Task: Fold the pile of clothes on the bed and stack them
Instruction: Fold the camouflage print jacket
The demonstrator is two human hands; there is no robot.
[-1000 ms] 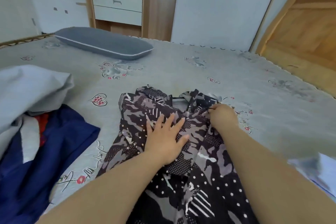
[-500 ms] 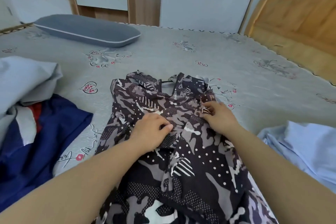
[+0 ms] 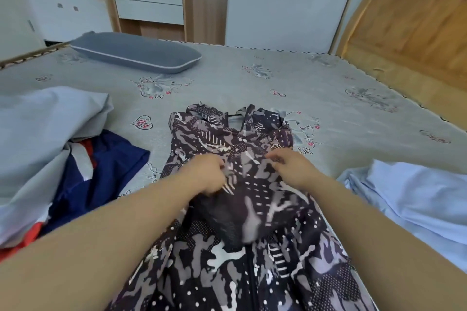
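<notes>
Both grips closed on cloth: left hand (image 3: 206,174) and right hand (image 3: 290,168) pinching dark purple-grey camouflage-print garment (image 3: 235,222) mid-body. Spread on grey patterned bed (image 3: 252,78), reaching 12 and 6 o'clock from grips; collar toward 12, long axis 12–6.

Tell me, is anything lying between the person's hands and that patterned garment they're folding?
Nothing visible does. The left hand and right hand are both already on the patterned garment, gripping its fabric. The other clothes lie off to either side.
</notes>
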